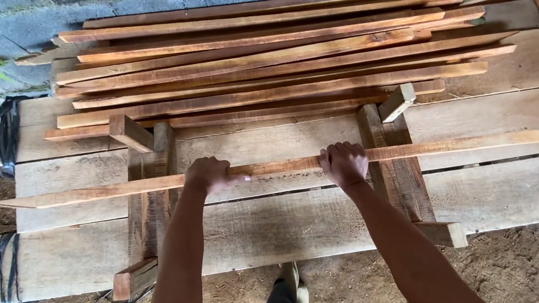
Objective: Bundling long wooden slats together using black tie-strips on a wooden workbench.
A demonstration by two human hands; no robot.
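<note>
Both hands, left hand (207, 177) and right hand (344, 163), clasp one slat (285, 167) across the jig (150, 186); the stack (271, 55) beyond the jig lies untouched.

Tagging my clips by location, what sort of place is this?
Likely a rough outdoor woodworking spot: a stack of sawn slats on a plank bench, dirt ground, and a mossy block wall behind.

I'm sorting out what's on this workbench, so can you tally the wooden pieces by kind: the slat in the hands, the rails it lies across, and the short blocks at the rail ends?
Long slat held by left hand and right hand: 1
Darker rails under it: 2
Short blocks at rail ends: 4
Total: 7
The stacked slats behind overlap too much to count.
</note>
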